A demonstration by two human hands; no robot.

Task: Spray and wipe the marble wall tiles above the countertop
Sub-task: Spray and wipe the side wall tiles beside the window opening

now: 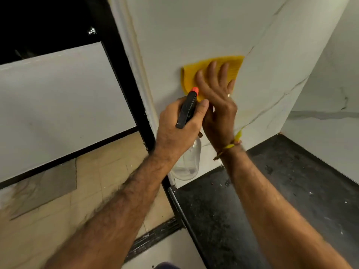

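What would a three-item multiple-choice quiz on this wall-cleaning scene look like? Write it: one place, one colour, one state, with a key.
1. Where is the yellow ribbed cleaning cloth?
A. On the countertop
B. Flat against the white marble wall tile
C. On the floor

2. What colour is the nozzle tip of the clear plastic spray bottle?
A. Orange
B. Blue
C. Green

3. What is the left hand doing?
A. Hanging empty
B. Pressing the cloth
C. Gripping the bottle's black spray head

Key: 1 B, the right hand presses it to the wall with straight fingers; 2 A, the tip is orange; 3 C, fingers curl round the head.
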